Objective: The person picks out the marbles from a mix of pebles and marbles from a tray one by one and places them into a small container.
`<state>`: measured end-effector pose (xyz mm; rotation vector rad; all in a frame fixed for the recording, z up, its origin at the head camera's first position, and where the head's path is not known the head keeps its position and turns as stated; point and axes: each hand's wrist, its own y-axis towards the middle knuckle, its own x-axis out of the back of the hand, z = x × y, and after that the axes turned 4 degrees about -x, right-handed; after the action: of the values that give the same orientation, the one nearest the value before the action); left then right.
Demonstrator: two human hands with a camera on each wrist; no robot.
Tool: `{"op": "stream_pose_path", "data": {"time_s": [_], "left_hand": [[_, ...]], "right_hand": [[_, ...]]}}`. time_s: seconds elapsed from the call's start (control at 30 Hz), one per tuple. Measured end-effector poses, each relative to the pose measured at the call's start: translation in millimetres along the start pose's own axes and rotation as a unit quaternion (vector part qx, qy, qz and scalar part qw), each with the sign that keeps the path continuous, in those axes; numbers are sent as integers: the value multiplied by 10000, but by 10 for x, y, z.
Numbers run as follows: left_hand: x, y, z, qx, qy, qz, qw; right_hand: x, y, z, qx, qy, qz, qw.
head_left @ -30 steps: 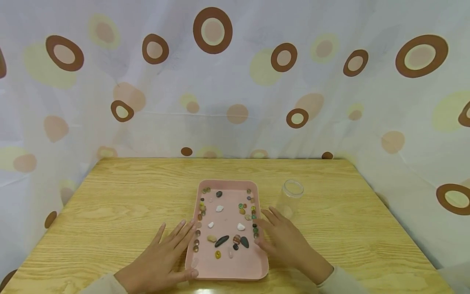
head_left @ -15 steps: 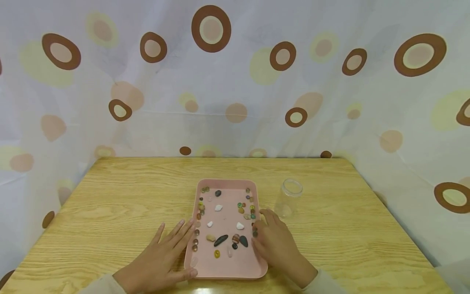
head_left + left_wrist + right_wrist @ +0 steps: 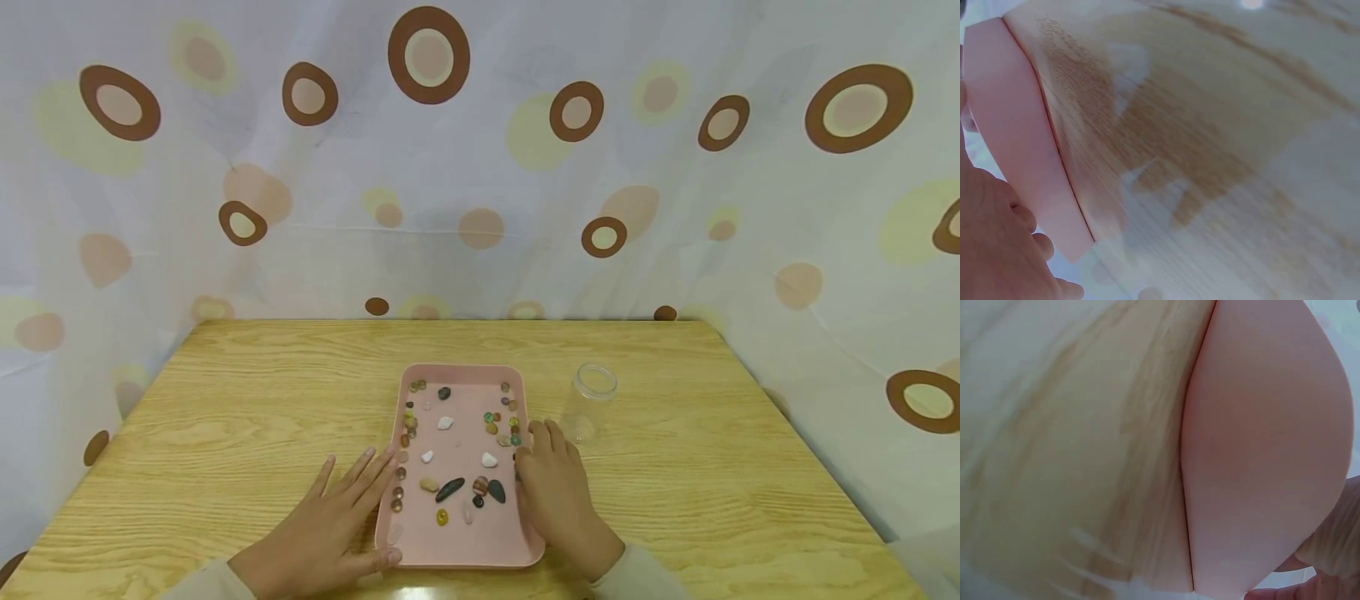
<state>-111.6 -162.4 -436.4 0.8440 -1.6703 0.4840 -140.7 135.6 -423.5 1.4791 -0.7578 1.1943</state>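
Observation:
In the head view a pink tray (image 3: 480,546) lies on the table, with small coloured stones along both long sides. Fingers spread and straight, my left hand (image 3: 322,521) rests at its left rim, thumb at the near left corner. My right hand (image 3: 558,492) reaches over the right rim, its fingertips inside the tray and hidden behind the hand; I cannot tell whether they pinch a stone. Close by them is a white stone (image 3: 489,459). A dark long stone (image 3: 450,489) and a dark oval stone (image 3: 497,491) lie nearer the front. In the right wrist view the tray wall (image 3: 1266,450) covers most of that hand.
A clear jar (image 3: 592,400) without a lid stands upright on the wooden table (image 3: 300,367), just beyond the right hand. Behind the table hangs a patterned curtain (image 3: 480,167).
My right hand has moved left and in over the tray's right rim, its spread fingers drawing together and covering several stones there. The left hand stays put. The head view has shifted slightly.

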Motion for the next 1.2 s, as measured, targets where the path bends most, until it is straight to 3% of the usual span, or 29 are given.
{"op": "stream_pose_path", "data": {"time_s": [0.53,0.87,1.03,1.2], "left_hand": [[-37,-6,9,-53,99,-144,9998],[-10,2,4,2,-33,25,10000],[-11,5,9,-19,24,54,10000],[-4,12,2,-74,28,39,10000]], "right_hand": [[-48,23,11,-25,-283,-107,9995],[-14,15,-1,-70,-98,-3,9999],[85,30,-18,-35,-35,34,10000],[296,83,-105,184,108,-301,9993]]}}
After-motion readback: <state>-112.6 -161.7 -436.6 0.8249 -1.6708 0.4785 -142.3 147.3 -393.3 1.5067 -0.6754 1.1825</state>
